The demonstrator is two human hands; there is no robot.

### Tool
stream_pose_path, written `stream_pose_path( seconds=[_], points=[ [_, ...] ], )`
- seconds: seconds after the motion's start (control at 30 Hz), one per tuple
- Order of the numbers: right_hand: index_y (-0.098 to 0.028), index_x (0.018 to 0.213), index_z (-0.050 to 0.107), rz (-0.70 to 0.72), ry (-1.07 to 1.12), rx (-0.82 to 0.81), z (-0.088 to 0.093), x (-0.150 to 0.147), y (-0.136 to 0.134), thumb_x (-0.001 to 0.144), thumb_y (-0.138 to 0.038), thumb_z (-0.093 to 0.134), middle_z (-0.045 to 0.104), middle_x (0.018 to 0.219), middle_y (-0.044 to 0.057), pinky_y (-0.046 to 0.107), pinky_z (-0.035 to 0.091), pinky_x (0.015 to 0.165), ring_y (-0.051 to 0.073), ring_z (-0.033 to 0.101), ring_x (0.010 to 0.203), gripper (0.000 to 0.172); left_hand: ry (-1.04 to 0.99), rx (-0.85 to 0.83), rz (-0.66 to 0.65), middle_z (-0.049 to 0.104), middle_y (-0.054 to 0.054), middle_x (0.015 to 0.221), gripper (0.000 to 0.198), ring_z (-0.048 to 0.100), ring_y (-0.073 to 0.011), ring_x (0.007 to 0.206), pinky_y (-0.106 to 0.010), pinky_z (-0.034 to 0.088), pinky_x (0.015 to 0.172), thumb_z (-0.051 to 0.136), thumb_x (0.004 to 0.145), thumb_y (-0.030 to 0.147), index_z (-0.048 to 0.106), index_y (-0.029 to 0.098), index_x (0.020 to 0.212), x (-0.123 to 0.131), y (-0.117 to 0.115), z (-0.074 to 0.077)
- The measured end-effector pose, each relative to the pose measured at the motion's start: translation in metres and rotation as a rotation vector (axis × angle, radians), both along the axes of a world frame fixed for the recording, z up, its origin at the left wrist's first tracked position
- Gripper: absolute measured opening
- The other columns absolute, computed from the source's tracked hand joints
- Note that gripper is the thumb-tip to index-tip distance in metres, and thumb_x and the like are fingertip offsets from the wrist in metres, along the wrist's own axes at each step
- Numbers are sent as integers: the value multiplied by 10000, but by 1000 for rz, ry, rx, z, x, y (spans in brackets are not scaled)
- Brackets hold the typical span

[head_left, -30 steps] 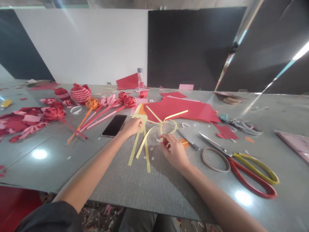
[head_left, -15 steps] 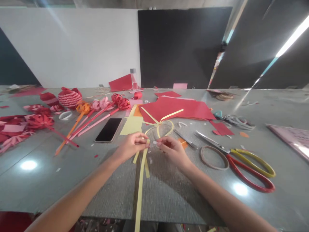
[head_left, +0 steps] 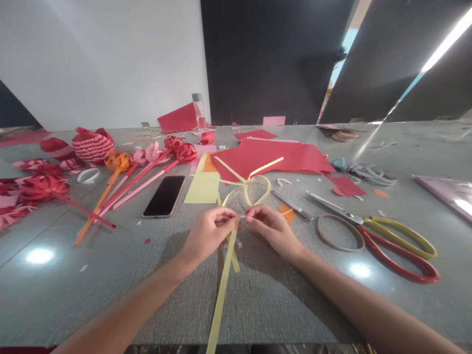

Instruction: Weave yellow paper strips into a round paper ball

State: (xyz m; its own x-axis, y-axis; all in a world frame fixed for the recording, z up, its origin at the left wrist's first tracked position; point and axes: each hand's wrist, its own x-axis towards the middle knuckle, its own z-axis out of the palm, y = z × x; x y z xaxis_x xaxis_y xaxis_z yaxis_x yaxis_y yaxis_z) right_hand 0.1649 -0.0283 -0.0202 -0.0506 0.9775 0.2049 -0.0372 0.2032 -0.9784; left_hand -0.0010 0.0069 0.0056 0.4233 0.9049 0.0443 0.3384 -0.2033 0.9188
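Note:
My left hand pinches a long yellow paper strip near its upper end; the strip runs down past the table's front edge. Close against it, my right hand is closed in a pinch on a small whitish piece, perhaps tape, touching the strip. Just beyond my fingers lies a looped yellow paper-strip form, its strips crossing at one point and two ends sticking up and outward. A shorter yellow strip end shows under the long one. My fingers partly hide where the strips meet.
Red paper sheets and a yellow sheet lie behind. To the left are a phone and paper flowers on sticks. On the right lie a craft knife, large scissors and a brown tape ring.
My hands have come together, bringing the whitish piece in my right fingers to the yellow strip in my left. The camera view has shifted slightly.

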Motion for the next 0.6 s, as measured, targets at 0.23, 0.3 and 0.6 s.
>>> stream_pose_path(
  seconds=[0.23,0.3,0.6],
  points=[
    [-226,943,495,-24,149,20,-2,-6,-4,745,-282,634,569,670,-42,202,379,483,83,534,580,248,8,8,-31,684,-34,752,196,634,-126,679,-202,479,559,541,784,301,626,155,881,2,-6,-5],
    [-225,942,495,-43,133,40,-2,-6,-5,752,-263,626,566,675,-41,202,392,496,82,543,595,234,-6,10,-41,683,-30,740,197,633,-124,670,-201,475,552,540,787,309,626,154,873,3,-7,-5],
    [-223,897,496,-51,117,48,-4,-8,-4,759,-251,605,507,655,-56,210,392,492,69,495,545,178,4,28,-40,683,-33,753,201,627,-118,664,-202,475,557,543,787,311,628,150,872,3,-7,-5]
  ],
)
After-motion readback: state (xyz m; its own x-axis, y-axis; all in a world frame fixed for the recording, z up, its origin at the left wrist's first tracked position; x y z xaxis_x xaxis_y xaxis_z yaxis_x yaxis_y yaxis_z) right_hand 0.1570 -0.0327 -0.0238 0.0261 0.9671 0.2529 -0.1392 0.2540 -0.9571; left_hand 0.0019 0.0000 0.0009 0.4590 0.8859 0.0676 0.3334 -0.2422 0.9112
